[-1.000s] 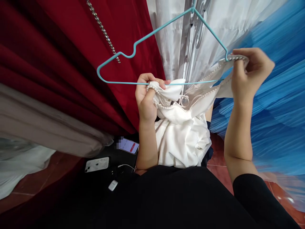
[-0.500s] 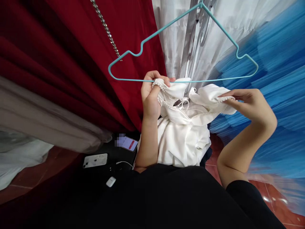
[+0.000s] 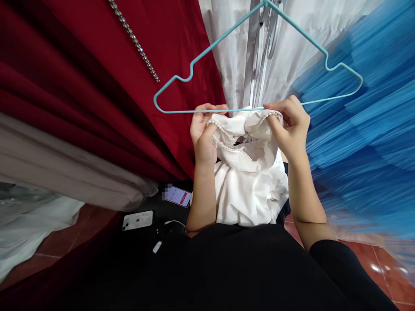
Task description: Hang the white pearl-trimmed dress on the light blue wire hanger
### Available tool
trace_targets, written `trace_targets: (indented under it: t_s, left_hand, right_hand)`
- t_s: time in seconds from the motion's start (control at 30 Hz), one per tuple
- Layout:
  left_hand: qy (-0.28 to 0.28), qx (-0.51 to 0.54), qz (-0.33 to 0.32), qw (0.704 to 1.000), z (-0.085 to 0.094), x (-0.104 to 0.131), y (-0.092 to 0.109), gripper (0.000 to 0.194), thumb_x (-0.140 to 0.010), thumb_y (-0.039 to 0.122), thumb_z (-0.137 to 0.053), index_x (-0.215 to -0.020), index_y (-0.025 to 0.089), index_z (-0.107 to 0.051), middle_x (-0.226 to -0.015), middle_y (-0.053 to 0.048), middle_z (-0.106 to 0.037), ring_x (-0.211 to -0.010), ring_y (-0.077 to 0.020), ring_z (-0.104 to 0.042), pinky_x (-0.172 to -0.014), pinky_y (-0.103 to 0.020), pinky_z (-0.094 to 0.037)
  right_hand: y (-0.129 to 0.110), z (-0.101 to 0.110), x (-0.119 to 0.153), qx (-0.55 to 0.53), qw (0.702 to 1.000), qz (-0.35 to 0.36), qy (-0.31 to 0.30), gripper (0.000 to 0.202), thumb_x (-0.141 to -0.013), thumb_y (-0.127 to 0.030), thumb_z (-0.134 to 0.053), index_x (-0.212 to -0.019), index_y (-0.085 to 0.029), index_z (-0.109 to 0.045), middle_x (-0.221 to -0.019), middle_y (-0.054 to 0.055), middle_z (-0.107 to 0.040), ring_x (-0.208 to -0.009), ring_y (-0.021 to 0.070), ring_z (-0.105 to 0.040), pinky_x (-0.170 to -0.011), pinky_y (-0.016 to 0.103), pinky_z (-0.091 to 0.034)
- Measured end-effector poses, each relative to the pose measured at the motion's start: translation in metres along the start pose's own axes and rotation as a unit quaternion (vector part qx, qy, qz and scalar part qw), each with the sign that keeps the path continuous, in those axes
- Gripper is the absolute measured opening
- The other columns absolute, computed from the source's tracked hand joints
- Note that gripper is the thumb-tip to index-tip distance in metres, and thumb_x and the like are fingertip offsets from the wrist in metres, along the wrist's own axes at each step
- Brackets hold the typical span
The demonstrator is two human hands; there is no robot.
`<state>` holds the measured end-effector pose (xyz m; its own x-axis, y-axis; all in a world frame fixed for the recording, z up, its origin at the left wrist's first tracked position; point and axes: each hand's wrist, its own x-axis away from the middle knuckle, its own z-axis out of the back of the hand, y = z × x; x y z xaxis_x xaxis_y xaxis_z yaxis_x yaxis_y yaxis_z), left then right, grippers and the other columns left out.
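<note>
A white dress (image 3: 248,194) with a pearl-beaded neckline lies gathered in front of my body. My left hand (image 3: 205,134) is closed on the left side of its beaded edge, thumb in front and fingers behind. My right hand (image 3: 290,123) pinches the beaded edge on the other side, close to the middle. Just above the fabric hangs a light-blue hanger (image 3: 227,32); its bottom bar passes at the fingers of both hands. Whether the cloth is around the bar or only behind it, I cannot tell.
Red fabric (image 3: 155,116) hangs at the left, with a jewelled strand (image 3: 134,41) over it. Blue tulle (image 3: 366,129) fills the right. A phone with a lit screen (image 3: 178,196), a second phone (image 3: 138,220), a small white case (image 3: 157,247) and a white cable (image 3: 175,222) lie on a black surface.
My right hand has moved left and inward, bringing its side of the neckline up to the hanger's bar. The neckline opening has narrowed. My left hand keeps its hold.
</note>
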<state>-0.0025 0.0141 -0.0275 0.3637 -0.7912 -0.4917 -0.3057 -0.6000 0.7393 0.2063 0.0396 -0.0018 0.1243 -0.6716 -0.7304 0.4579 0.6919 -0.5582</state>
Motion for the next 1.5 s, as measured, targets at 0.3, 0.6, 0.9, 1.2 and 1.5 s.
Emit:
trace_targets:
  t_s: [0.3, 0.6, 0.9, 1.2, 1.5]
  left_hand:
    - [0.175, -0.209, -0.055, 0.961, 0.066, -0.016, 0.005, 0.016, -0.072, 0.005, -0.063, -0.082, 0.017, -0.056, -0.073, 0.003, -0.057, -0.068, -0.0100, -0.056, -0.072, -0.025, -0.045]
    - [0.254, -0.253, -0.200, 0.912, 0.050, -0.061, 0.067, 0.032, -0.067, -0.016, -0.042, -0.075, 0.014, -0.049, -0.074, 0.005, -0.046, -0.068, -0.0069, -0.049, -0.073, -0.020, -0.045]
    - [0.112, -0.269, -0.254, 0.922, 0.002, -0.096, 0.058, 0.041, -0.070, -0.026, -0.044, -0.078, 0.013, -0.053, -0.072, 0.007, -0.048, -0.058, -0.0037, -0.040, -0.059, -0.018, -0.034]
    - [-0.088, -0.122, -0.027, 0.988, -0.020, -0.012, 0.047, 0.020, -0.098, 0.041, -0.063, -0.084, 0.028, -0.069, -0.080, -0.004, -0.064, -0.074, -0.0199, -0.064, -0.075, -0.038, -0.056]
    - [-0.009, 0.070, 0.069, 0.995, -0.019, -0.001, -0.005, 0.034, -0.098, 0.059, -0.059, -0.105, 0.025, -0.058, -0.116, -0.008, -0.072, -0.127, -0.0242, -0.069, -0.109, -0.040, -0.054]
  right_hand:
    - [0.003, 0.005, -0.003, 0.021, 0.999, 0.029, 0.009, 0.019, -0.100, -0.032, -0.059, -0.111, -0.031, -0.075, -0.096, 0.003, -0.064, -0.092, 0.0200, -0.065, -0.085, 0.043, -0.061]
    - [0.001, 0.012, -0.004, 0.037, 0.999, 0.034, -0.006, 0.020, -0.101, -0.032, -0.060, -0.113, -0.033, -0.076, -0.094, 0.004, -0.062, -0.090, 0.0225, -0.065, -0.085, 0.049, -0.060]
    - [0.004, 0.001, 0.003, 0.029, 0.998, 0.043, 0.017, 0.022, -0.102, -0.033, -0.054, -0.114, -0.031, -0.073, -0.094, 0.000, -0.058, -0.089, 0.0164, -0.063, -0.088, 0.042, -0.059]
    - [0.002, 0.001, 0.004, 0.053, 0.998, 0.027, 0.012, 0.025, -0.100, -0.028, -0.051, -0.115, -0.030, -0.072, -0.101, 0.002, -0.062, -0.094, 0.0189, -0.065, -0.086, 0.040, -0.059]
    - [0.003, 0.002, 0.005, 0.034, 0.999, 0.031, -0.001, 0.032, -0.097, -0.024, -0.051, -0.121, -0.033, -0.070, -0.110, 0.004, -0.062, -0.101, 0.0218, -0.064, -0.088, 0.043, -0.058]
